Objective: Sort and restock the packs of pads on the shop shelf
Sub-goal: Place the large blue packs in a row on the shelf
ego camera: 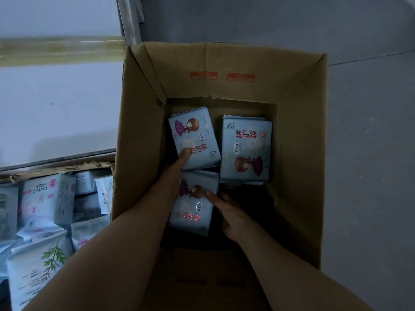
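Carton: open cardboard box (298, 131), centre of frame, on grey floor (370, 153).
Stock: three pale-blue packs on its bottom: upper-left pack (197, 131), right pack (246, 151), lower pack (193, 212).
Left hand (176, 170): thumb on upper-left pack's face, fingers hidden under its lower edge; pinches it.
Right hand (234, 213): thumb on lower pack's face, fingers curled at its right edge, in shadow.
Lower left: second carton (56, 169) of mixed packs.

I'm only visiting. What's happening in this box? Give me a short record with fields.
container: open cardboard box on a grey floor
contents: three blue packs of pads showing
left hand: thumb on the far left pack, fingers hidden
right hand: one digit on the near pack, grip unclear
untouched: right pack
beside it: second box of mixed packs
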